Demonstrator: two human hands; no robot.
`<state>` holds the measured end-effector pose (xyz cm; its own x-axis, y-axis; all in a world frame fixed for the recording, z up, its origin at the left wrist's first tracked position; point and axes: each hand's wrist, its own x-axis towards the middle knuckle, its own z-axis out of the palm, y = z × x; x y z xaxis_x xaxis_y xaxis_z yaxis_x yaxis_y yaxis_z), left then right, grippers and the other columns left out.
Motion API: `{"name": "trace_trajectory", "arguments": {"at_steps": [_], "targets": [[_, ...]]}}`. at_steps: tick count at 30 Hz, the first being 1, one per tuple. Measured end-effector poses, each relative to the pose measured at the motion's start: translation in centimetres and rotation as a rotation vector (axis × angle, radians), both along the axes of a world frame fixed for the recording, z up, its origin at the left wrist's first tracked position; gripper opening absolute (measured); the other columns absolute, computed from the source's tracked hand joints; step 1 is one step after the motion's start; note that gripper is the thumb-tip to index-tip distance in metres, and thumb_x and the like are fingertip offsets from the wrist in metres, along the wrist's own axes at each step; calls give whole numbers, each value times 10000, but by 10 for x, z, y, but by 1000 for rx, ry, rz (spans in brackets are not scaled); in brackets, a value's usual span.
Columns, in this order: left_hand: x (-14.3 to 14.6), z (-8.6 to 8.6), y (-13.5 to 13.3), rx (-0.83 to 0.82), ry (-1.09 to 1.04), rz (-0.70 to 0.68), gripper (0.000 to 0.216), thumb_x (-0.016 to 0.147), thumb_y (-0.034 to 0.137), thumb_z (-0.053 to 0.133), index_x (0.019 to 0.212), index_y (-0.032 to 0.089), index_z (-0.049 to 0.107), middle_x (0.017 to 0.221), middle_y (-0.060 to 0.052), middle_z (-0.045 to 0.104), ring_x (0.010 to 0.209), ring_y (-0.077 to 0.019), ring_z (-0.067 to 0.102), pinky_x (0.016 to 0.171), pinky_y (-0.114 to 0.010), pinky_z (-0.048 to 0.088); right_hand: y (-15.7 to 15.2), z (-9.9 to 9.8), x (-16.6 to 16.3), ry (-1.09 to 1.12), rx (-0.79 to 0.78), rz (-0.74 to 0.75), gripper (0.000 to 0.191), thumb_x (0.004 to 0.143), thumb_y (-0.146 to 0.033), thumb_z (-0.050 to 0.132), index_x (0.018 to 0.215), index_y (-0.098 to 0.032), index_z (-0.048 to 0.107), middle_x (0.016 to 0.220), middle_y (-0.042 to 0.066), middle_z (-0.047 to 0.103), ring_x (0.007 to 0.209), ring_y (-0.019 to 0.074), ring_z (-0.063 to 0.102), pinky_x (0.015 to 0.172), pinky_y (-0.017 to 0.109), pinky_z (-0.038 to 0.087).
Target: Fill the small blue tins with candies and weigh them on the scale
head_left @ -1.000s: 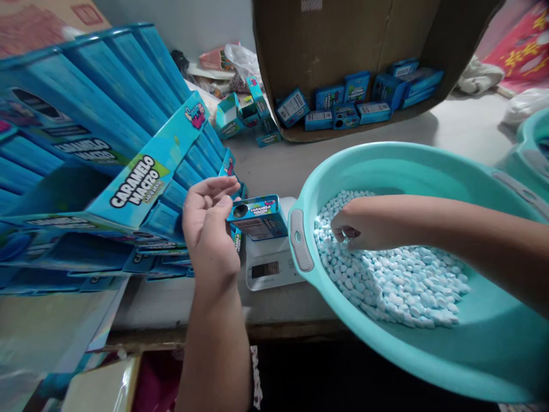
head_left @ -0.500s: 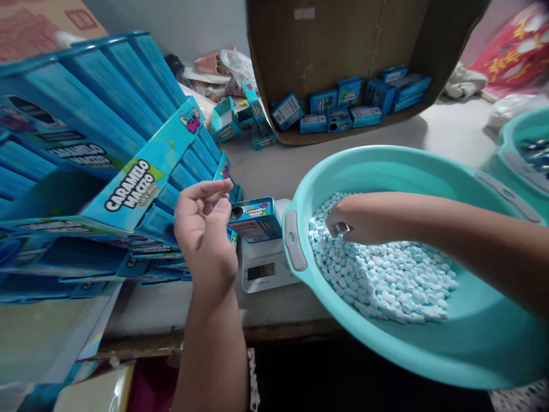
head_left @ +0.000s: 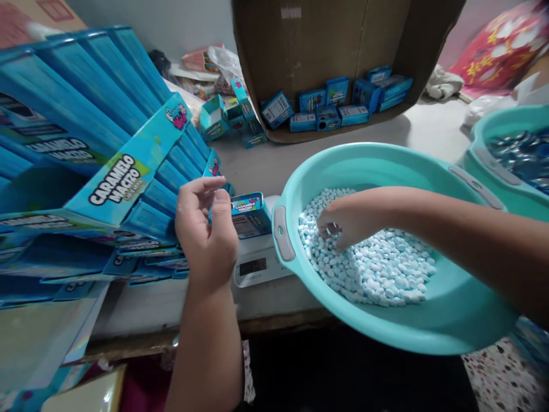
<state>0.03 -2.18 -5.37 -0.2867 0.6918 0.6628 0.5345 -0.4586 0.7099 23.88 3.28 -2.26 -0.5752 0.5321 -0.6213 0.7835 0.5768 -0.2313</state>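
Note:
My right hand (head_left: 341, 220) is down in a heap of small pale blue and white candies (head_left: 394, 266), fingers curled among them and fingertips partly hidden. The candies lie in a large turquoise tub (head_left: 373, 335). My left hand (head_left: 206, 223) is loosely cupped at the left end of a small blue candy box (head_left: 251, 220), its thumb in front of that end and its fingers apart. This box is on a white kitchen scale (head_left: 261, 269), whose display is dark and unreadable. What the left fingers touch behind the thumb is unclear.
Stacked blue display boxes (head_left: 120, 183) rise on the left. Behind, a cardboard carton (head_left: 313, 51) lies on its side with several small blue boxes (head_left: 328, 117) inside. Opened boxes (head_left: 214, 117) sit beside it. A second turquoise tub (head_left: 493, 157) with shiny wrapped pieces stands right.
My right hand has pushed deeper into the candies, its fingers spreading slightly. My left thumb has moved over the small box's left end. The whole view has shifted a little.

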Motion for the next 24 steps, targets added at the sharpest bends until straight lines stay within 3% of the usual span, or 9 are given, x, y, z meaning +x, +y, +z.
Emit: {"name": "trace_trajectory", "arguments": {"at_steps": [4, 7, 9, 12, 14, 17, 19, 21, 24], "targets": [[2, 0, 1, 33, -35, -2, 181, 970, 287, 564, 1069, 167, 657, 1046, -60, 678, 940, -164, 632, 860, -310, 501, -1, 4, -2, -99, -15, -17, 250, 749, -345, 775, 988, -282, 736, 908, -6, 701, 707, 178, 586, 588, 311, 393], [1, -2, 2, -71, -14, 33, 240, 955, 345, 585, 1119, 176, 631, 1137, -86, 660, 1039, -201, 632, 918, -349, 503, 0, 2, -1, -106, 0, -22, 205, 723, -332, 782, 908, -255, 742, 863, -3, 704, 670, 173, 579, 574, 315, 390], [-5, -3, 1, -217, -16, 26, 380, 908, 374, 640, 1237, 197, 572, 1289, -115, 602, 1128, -238, 621, 980, -396, 503, 4, -1, 2, -89, 52, -33, 212, 723, -343, 768, 905, -238, 739, 863, 9, 707, 644, 169, 568, 563, 317, 378], [-20, -2, -4, -431, 14, -64, 786, 772, 295, 748, 1465, 248, 380, 1427, -146, 521, 1224, -294, 594, 1022, -462, 512, 9, -3, 5, -19, 148, -60, 211, 740, -322, 737, 931, -233, 733, 845, 17, 698, 630, 161, 554, 560, 312, 359], [-30, -1, -8, -539, 91, -150, 965, 692, 215, 782, 1532, 268, 309, 1415, -148, 544, 1192, -317, 623, 985, -473, 547, 11, -1, 5, 21, 187, -87, 202, 756, -311, 724, 946, -242, 730, 832, 11, 688, 636, 160, 552, 555, 307, 353], [-33, -1, -11, -626, 93, -190, 1051, 666, 180, 808, 1570, 238, 274, 1242, -143, 662, 983, -304, 714, 881, -467, 601, 9, 5, 4, 28, 194, -102, 286, 798, -336, 712, 1068, -243, 716, 918, 12, 697, 692, 168, 565, 563, 298, 365], [-23, 0, -13, -562, 21, -147, 1006, 703, 236, 827, 1561, 218, 302, 1115, -119, 718, 931, -299, 730, 847, -462, 612, 8, 10, 3, 0, 169, -93, 366, 822, -359, 706, 1163, -226, 693, 1012, 27, 703, 750, 177, 580, 589, 293, 379], [-10, 4, -14, -368, 56, -50, 834, 747, 295, 828, 1486, 236, 445, 1121, -100, 727, 986, -296, 722, 871, -451, 604, 7, 12, 1, -37, 135, -81, 401, 839, -379, 700, 1196, -198, 687, 1066, 52, 701, 779, 186, 589, 606, 294, 386], [4, 19, -15, -5, 457, -28, 537, 826, 236, 754, 1342, 249, 607, 1252, -76, 697, 1115, -288, 671, 984, -456, 544, 5, 11, -1, -64, 102, -55, 412, 841, -396, 699, 1190, -176, 699, 1077, 75, 701, 793, 201, 595, 611, 300, 389]]}}
